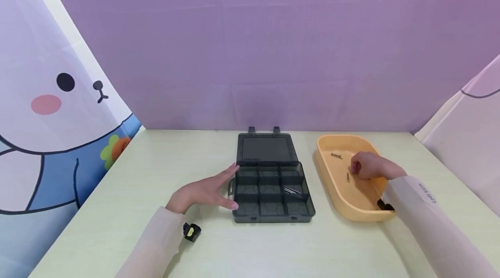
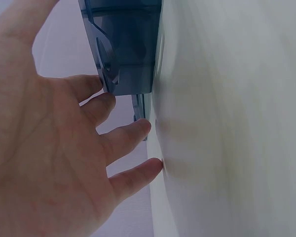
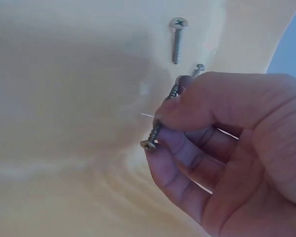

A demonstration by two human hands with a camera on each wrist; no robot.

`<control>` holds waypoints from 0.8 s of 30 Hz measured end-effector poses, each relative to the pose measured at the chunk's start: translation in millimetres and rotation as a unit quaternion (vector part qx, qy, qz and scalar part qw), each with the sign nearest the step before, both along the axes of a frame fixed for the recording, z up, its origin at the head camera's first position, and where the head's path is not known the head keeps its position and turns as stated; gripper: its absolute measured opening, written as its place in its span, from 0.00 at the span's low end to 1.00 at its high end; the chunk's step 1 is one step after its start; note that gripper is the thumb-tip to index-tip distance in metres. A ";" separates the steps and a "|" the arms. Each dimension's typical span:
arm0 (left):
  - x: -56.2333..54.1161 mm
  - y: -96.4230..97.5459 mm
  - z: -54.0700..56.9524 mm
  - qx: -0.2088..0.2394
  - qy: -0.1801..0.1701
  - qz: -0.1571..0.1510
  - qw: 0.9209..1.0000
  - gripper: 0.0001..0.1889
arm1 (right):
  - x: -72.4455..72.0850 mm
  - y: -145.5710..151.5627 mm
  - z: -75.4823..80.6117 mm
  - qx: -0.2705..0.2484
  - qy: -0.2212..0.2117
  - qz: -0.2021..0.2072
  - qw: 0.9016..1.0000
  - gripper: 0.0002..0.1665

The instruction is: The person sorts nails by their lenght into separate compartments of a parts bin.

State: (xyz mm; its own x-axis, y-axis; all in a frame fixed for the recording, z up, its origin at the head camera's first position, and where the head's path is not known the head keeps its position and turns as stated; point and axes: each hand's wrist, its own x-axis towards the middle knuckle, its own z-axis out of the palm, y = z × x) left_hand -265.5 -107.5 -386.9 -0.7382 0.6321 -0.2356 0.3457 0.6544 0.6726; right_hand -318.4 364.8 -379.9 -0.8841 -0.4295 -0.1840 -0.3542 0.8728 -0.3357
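My right hand is down inside the orange tray, thumb and fingers pinching a screw, its cross-slotted head pointing down in the right wrist view; the thumb covers part of its shaft. Near those fingertips lie another screw and a partly hidden one. A dark translucent compartment box stands with its lid laid back. At its left side, my left hand spreads its fingers, fingertips right at the box's edge. Several thin silver pieces lie in a middle-row right compartment.
Farther back in the tray are a few more screws. Everything stands on a pale table, with a purple cloth hanging behind its back edge. A printed cartoon cloth hangs along the left side.
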 end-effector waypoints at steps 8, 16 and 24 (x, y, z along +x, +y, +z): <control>0.6 -0.3 1.9 0.005 -0.002 -0.004 1.000 0.57 | 1.1 -2.8 11.2 -0.012 -0.028 -0.014 0.999 0.11; 0.0 0.6 1.3 0.002 -0.002 -0.001 1.000 0.58 | 1.3 -2.1 16.2 -0.021 -0.027 -0.014 0.999 0.11; -0.7 0.7 0.3 0.003 0.004 -0.007 1.000 0.58 | 2.2 -3.5 24.2 -0.017 -0.004 0.000 1.000 0.10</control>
